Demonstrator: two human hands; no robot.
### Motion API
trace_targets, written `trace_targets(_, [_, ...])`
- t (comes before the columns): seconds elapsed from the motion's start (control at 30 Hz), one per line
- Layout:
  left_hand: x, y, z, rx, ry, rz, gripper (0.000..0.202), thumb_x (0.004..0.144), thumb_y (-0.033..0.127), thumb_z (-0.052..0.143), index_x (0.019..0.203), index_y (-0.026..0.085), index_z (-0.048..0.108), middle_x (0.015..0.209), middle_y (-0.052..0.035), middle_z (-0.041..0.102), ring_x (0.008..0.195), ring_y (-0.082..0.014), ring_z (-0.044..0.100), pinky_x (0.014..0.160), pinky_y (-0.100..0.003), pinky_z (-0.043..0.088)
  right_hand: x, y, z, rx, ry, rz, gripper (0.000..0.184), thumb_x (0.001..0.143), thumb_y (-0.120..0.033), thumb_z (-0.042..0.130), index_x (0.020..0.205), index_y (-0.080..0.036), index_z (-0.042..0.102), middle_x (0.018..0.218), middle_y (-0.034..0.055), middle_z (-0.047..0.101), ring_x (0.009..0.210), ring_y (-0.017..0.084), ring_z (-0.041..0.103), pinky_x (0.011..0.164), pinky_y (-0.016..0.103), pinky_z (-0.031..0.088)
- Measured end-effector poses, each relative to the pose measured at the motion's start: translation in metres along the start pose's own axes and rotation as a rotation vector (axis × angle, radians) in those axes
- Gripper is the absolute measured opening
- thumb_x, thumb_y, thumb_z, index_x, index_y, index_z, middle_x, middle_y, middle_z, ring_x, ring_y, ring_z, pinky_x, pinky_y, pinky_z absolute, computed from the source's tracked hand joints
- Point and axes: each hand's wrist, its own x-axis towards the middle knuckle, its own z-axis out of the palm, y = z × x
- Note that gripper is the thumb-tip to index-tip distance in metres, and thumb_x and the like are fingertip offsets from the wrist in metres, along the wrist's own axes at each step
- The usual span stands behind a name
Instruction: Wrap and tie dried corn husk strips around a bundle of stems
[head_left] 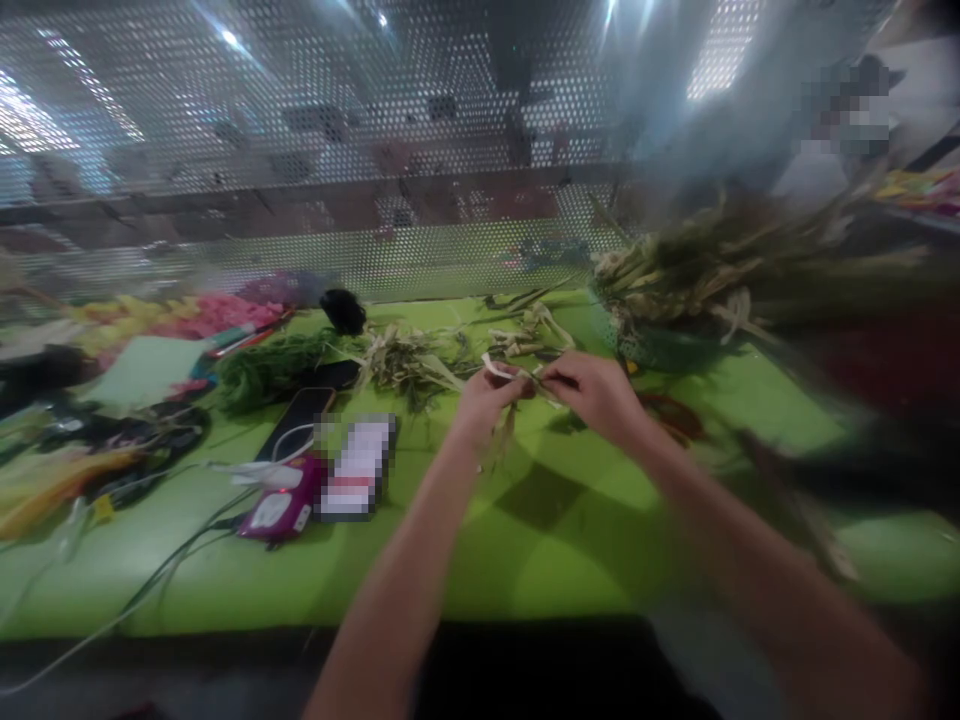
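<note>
Both hands meet above the green tabletop (420,590), near its middle. My left hand (491,393) is closed, pinching a pale dried plant strip (498,368) whose end loops up over the fingers. Close beside it, my right hand (596,385) is also closed, its fingertips pressed on a thin dry stem (545,381) that runs toward the left hand. Loose strands hang below the left fingers. Just beyond and to the left lies a pile of dried plant pieces (409,360). More pale scraps (544,325) lie behind the hands. Fine detail between the fingers is blurred.
At left are a purple power bank (289,500) with cables, a lit phone (358,468), green netting (266,370) and pink and yellow material (187,318). A basket (652,345) of dried stalks stands at right. A perforated metal screen (450,140) rises behind.
</note>
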Motion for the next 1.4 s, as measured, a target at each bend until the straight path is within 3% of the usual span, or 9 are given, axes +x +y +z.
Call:
trace_targets(0.17, [0.003,0.0,-0.003,0.303,0.097,0.088,0.026,0.06,0.025,0.081,0.079,0.014,0.066,0.069,-0.0027,0.068,0.065,-0.0147,0.063,0.069,-0.029,0.049,-0.003,-0.01,0.004,-0.338,-0.008,-0.149,0.019,0.092,-0.022,0.057,0.087,-0.021,0.075,0.077,0.0041,0.069,0.066,0.015,0.056,0.06,0.028,0.029])
trace_targets(0.27, [-0.001,0.001,-0.003,0.585,0.079,0.21,0.016,0.066,0.023,0.076,0.076,0.016,0.066,0.069,-0.0014,0.066,0.063,-0.0135,0.057,0.064,-0.026,0.044,-0.003,-0.011,0.005,-0.399,-0.011,-0.189,0.021,0.093,-0.025,0.056,0.082,-0.019,0.074,0.073,0.0043,0.067,0.063,0.015,0.053,0.059,0.029,0.026])
trace_targets(0.37, [-0.005,0.001,-0.001,0.696,0.008,0.318,0.008,0.069,0.021,0.072,0.073,0.017,0.066,0.069,-0.0001,0.064,0.065,-0.0125,0.054,0.065,-0.025,0.042,-0.001,-0.005,0.003,-0.349,0.004,-0.166,0.019,0.093,-0.026,0.058,0.083,-0.019,0.072,0.076,0.0046,0.068,0.066,0.015,0.055,0.06,0.028,0.029])
trace_targets(0.43, [-0.006,0.002,0.0,0.615,-0.092,0.274,0.009,0.067,0.019,0.073,0.071,0.017,0.066,0.069,-0.0002,0.064,0.066,-0.0127,0.056,0.067,-0.026,0.043,0.001,0.0,0.001,-0.237,0.012,-0.123,0.015,0.091,-0.023,0.059,0.086,-0.019,0.072,0.081,0.0045,0.07,0.071,0.015,0.059,0.063,0.027,0.033])
trace_targets(0.53, [-0.008,0.007,0.001,0.349,-0.2,0.105,0.017,0.061,0.019,0.078,0.072,0.015,0.066,0.069,-0.0011,0.066,0.067,-0.0133,0.06,0.069,-0.027,0.048,0.004,0.008,-0.001,-0.006,0.012,-0.025,0.011,0.089,-0.022,0.061,0.084,-0.019,0.071,0.083,0.0037,0.071,0.075,0.015,0.062,0.066,0.025,0.039])
trace_targets(0.67, [-0.009,0.012,0.002,0.038,-0.143,-0.007,0.03,0.055,0.021,0.085,0.076,0.015,0.065,0.069,-0.0006,0.067,0.065,-0.0117,0.063,0.071,-0.027,0.05,0.005,0.009,0.0,0.184,0.009,0.046,0.009,0.086,-0.023,0.065,0.082,-0.018,0.071,0.077,0.0018,0.07,0.072,0.015,0.062,0.064,0.024,0.042])
trace_targets(0.77, [-0.007,0.008,0.002,-0.085,-0.061,-0.002,0.034,0.053,0.022,0.088,0.075,0.015,0.063,0.068,0.0007,0.067,0.064,-0.0099,0.062,0.071,-0.025,0.05,0.003,0.004,0.001,0.154,0.017,0.012,0.008,0.086,-0.021,0.064,0.084,-0.019,0.072,0.08,0.002,0.071,0.075,0.015,0.063,0.066,0.024,0.041])
trace_targets(1.07, [0.002,-0.005,0.003,-0.003,0.119,0.029,0.035,0.051,0.024,0.087,0.074,0.014,0.063,0.064,0.0009,0.065,0.062,-0.0112,0.062,0.069,-0.026,0.049,-0.004,-0.009,0.008,-0.454,0.052,-0.215,0.019,0.094,-0.022,0.055,0.088,-0.018,0.072,0.074,0.0035,0.066,0.065,0.015,0.053,0.061,0.03,0.028])
trace_targets(1.4, [0.0,-0.005,0.006,0.286,0.141,0.12,0.019,0.058,0.019,0.075,0.074,0.015,0.064,0.064,0.0017,0.062,0.061,-0.0104,0.055,0.063,-0.025,0.043,-0.004,-0.008,0.009,-0.445,-0.028,-0.241,0.025,0.096,-0.021,0.047,0.081,-0.017,0.067,0.075,0.0052,0.064,0.063,0.015,0.046,0.06,0.031,0.024])
